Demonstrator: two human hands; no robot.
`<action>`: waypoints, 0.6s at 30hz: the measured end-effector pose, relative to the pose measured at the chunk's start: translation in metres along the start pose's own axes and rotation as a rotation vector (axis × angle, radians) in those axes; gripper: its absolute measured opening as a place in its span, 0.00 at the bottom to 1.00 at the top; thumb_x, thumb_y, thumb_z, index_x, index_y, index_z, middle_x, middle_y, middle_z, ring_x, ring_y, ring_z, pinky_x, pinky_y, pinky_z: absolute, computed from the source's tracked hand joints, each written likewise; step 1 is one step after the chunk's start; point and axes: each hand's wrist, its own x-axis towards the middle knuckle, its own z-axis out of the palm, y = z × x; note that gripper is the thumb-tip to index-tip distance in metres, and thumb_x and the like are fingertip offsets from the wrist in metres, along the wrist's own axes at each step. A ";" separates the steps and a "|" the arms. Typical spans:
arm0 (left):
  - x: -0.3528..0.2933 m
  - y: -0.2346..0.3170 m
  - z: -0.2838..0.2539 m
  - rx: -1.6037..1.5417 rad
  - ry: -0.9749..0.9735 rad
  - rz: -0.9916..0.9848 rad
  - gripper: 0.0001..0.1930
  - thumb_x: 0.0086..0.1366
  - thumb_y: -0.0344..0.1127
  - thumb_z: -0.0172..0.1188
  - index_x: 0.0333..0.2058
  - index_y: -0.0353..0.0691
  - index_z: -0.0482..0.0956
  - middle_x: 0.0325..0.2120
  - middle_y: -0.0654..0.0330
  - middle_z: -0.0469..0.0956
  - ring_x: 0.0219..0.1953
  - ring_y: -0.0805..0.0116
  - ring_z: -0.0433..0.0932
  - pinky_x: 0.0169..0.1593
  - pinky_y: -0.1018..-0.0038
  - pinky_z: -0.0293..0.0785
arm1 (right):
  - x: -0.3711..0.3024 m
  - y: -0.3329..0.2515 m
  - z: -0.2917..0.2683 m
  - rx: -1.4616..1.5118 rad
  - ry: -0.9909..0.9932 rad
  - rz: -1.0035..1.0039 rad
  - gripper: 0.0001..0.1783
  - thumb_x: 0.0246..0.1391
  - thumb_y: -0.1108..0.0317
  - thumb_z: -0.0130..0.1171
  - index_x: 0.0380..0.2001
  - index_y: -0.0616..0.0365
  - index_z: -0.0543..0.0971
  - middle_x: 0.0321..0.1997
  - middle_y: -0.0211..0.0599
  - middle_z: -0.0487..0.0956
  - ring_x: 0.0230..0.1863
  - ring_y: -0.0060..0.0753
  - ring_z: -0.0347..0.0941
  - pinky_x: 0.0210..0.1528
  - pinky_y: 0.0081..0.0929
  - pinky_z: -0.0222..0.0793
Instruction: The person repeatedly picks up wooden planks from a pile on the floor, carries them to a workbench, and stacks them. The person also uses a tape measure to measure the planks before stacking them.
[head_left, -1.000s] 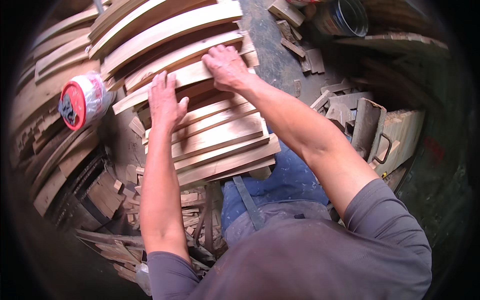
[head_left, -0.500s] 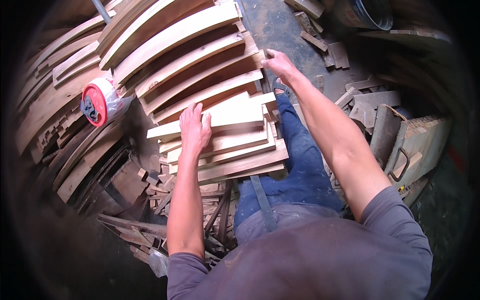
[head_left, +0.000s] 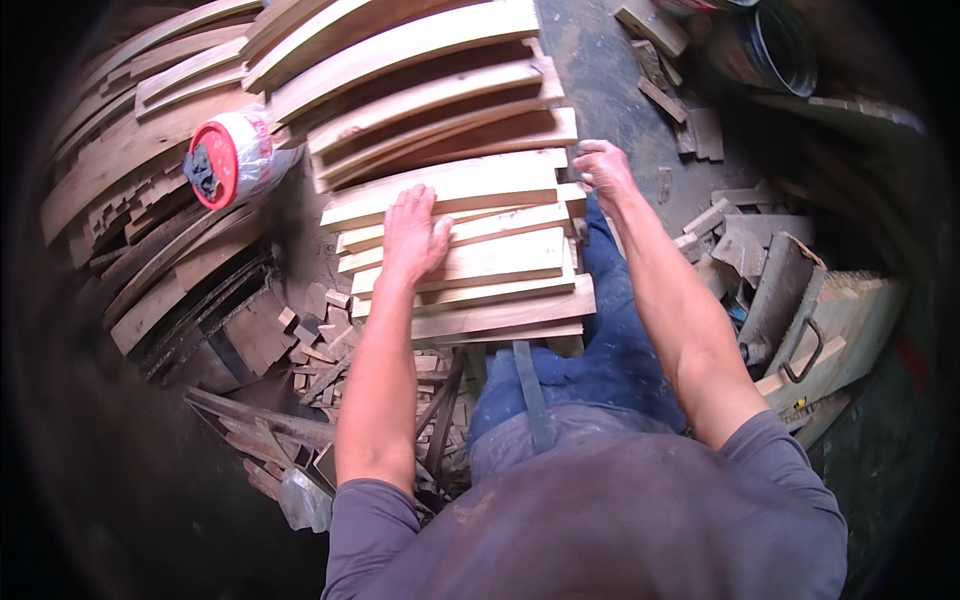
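Since approx. half a sec ago, your right hand (head_left: 603,168) has stayed at the far right corner of the stack of curved wooden slats (head_left: 470,255), and your left hand (head_left: 415,235) has stayed flat on top, w/ little shift of either; a sec ago both hands lay further left on the pile.

Current state:
- Left hand: palm down, fingers spread, pressing on the upper slat (head_left: 450,190) near its left half. Nothing enclosed in the hand; contact only.
- Right hand: fingers curled over the right end of the upper slat, at the stack's corner. Grip looks closed on the slat end, thumb side hidden.
- Stack: sits directly in front of you, just above your knees in the head view, slats lying approx. parallel, ends uneven on the right.

Surroundings:
- More long curved slats (head_left: 400,45) lie beyond the stack, touching its far edge.
- Roll of tape w/ red core (head_left: 228,158) rests left of the stack, on further slats, apart from your left hand.
- Offcuts (head_left: 315,350) are heaped below left of the stack.
- Dark bucket (head_left: 775,45) stands far right, well apart.
- Metal scoop w/ handle (head_left: 785,305) lies right of your right forearm.
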 end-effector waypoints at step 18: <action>-0.010 0.049 -0.009 -1.870 0.430 -0.734 0.24 0.73 0.37 0.54 0.63 0.33 0.65 0.55 0.46 0.75 0.54 0.53 0.77 0.62 0.59 0.70 | -0.091 -0.093 0.050 -0.097 -0.008 -0.270 0.24 0.44 0.74 0.69 0.46 0.69 0.75 0.33 0.35 0.80 0.30 0.22 0.74 0.34 0.19 0.70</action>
